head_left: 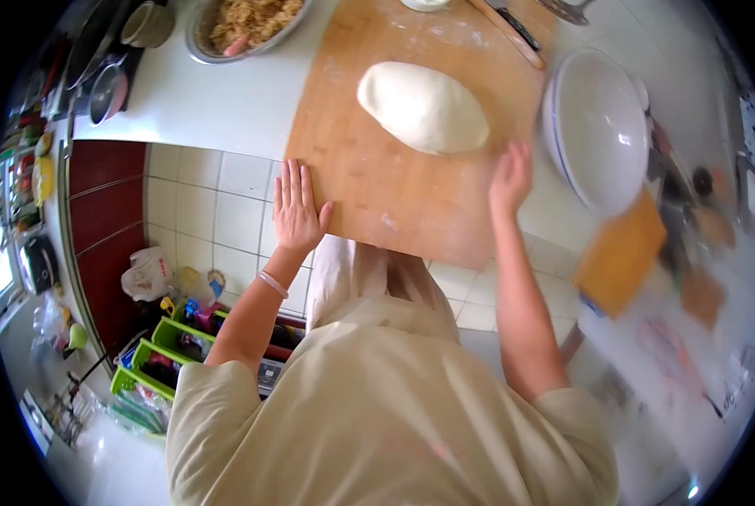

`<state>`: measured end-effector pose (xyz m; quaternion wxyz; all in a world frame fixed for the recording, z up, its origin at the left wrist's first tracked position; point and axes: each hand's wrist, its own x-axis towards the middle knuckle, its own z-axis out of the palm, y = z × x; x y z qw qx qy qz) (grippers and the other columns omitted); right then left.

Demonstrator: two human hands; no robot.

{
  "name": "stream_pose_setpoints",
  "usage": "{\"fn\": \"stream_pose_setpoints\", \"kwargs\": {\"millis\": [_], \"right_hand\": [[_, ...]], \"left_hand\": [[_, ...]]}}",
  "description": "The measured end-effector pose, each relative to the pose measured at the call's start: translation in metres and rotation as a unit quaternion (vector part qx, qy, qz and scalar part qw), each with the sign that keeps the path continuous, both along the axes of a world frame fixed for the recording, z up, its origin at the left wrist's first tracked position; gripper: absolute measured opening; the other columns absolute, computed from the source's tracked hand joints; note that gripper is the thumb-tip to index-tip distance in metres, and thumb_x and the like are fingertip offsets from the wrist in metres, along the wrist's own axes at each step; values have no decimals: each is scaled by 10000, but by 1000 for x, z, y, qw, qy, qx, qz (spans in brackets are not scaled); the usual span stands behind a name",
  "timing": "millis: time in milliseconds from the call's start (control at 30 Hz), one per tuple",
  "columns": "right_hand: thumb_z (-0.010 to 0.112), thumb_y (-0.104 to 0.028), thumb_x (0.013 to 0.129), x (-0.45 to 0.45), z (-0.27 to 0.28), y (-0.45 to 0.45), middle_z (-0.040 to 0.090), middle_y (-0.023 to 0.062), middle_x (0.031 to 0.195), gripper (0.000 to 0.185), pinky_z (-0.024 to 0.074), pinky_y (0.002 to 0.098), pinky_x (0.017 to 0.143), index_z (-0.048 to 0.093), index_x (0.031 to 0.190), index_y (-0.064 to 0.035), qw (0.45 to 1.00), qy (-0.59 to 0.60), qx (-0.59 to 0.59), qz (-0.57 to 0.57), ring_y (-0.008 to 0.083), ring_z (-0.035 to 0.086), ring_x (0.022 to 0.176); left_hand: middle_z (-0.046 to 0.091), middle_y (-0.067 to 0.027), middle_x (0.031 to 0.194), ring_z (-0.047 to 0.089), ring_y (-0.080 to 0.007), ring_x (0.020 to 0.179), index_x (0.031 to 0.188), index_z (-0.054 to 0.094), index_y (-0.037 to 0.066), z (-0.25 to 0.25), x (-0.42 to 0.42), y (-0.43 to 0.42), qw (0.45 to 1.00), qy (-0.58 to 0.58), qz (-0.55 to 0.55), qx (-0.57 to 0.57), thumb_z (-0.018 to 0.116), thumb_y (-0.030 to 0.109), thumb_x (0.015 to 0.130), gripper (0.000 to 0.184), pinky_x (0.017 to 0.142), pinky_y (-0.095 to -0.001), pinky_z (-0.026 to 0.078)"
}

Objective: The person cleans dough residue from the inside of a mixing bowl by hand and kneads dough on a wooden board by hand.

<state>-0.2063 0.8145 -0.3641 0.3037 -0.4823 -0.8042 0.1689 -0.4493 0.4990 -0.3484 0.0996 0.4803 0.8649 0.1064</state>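
Note:
A smooth oval lump of pale dough (424, 107) lies on the wooden board (352, 181), with faint flour marks around it. My left hand (298, 207) is flat with fingers stretched out at the board's left edge, holding nothing. At the board's right edge is my right hand (512, 175), slightly blurred, below and to the right of the dough and apart from it. Its fingers point up and look loosely bent; whether anything is between them is too blurred to tell.
A metal bowl of filling (199, 44) stands at the upper left. A rolling pin (506, 32) and a knife (518, 29) lie on the board's upper right. Beside the board stands a large white bowl (597, 131). Green baskets (145, 371) are on the lower left.

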Motion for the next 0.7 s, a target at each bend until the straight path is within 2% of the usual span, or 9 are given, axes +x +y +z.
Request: {"fn": "stream_pose_setpoints", "kwargs": {"millis": [167,267,300,333,367,433,500,567,700], "right_hand": [[536,-203,945,26,-16,-79,393,238,1504,471,183,602,1153,506,1364,12,990,-139,7,15,422,275,1441],[516,-199,964,-3,4,-80,515,231,1410,427,309,519,1125,545,1328,22,977,-123,16,173,354,434,1363],[531,-186,963,-13,17,-68,591,199,1313,375,377,444,1072,589,1270,22,960,42,-227,159,293,523,1257],[545,-173,962,-21,27,-55,668,166,1215,329,445,370,1019,632,1212,22,859,206,-450,132,233,612,1151],[566,-140,958,-17,34,-40,728,104,1042,230,491,261,889,690,1080,10,825,306,-470,74,136,659,953],[601,-122,937,9,57,-13,719,102,989,178,490,260,835,678,1011,19,913,188,-362,15,135,659,935],[641,-106,915,36,69,-5,705,79,895,123,484,254,763,634,916,17,937,171,-293,-81,121,660,895],[658,-96,906,59,46,-11,698,69,860,115,473,244,739,603,903,4,942,211,-248,-86,106,659,871],[669,-60,904,86,24,-28,675,46,800,130,457,221,709,545,926,-26,938,201,-268,-86,70,657,866]], "left_hand": [[128,-260,1608,58,-397,1509,1512,243,-55,11,101,56,993,-71,-75,-57,592,507,870,922,1216,-510,-2],[249,-265,1567,156,-404,1489,1488,300,-54,5,147,114,983,-46,-175,24,550,515,897,858,1222,-492,54],[249,-265,1567,156,-404,1489,1488,300,-54,-1,156,133,982,-47,-179,28,550,515,897,858,1222,-492,54],[277,-253,1558,182,-394,1483,1484,316,-38,-7,161,151,976,-31,-212,38,538,510,906,827,1222,-486,72],[304,-241,1550,207,-385,1477,1481,332,-22,-3,166,161,968,-14,-246,47,527,504,916,797,1222,-479,89],[314,-213,1552,218,-363,1476,1475,353,5,24,182,165,944,-75,-321,0,529,487,920,757,1221,-472,106],[324,-184,1554,230,-341,1476,1470,373,31,26,196,152,910,-133,-390,-47,532,470,925,718,1221,-464,122],[343,-134,1552,268,-295,1463,1455,409,87,-16,199,137,751,-105,-640,127,565,427,917,655,1205,-462,187],[335,-126,1558,294,-271,1451,1463,400,106,-13,149,212,825,-121,-548,72,587,388,911,647,1190,-461,231]]}}
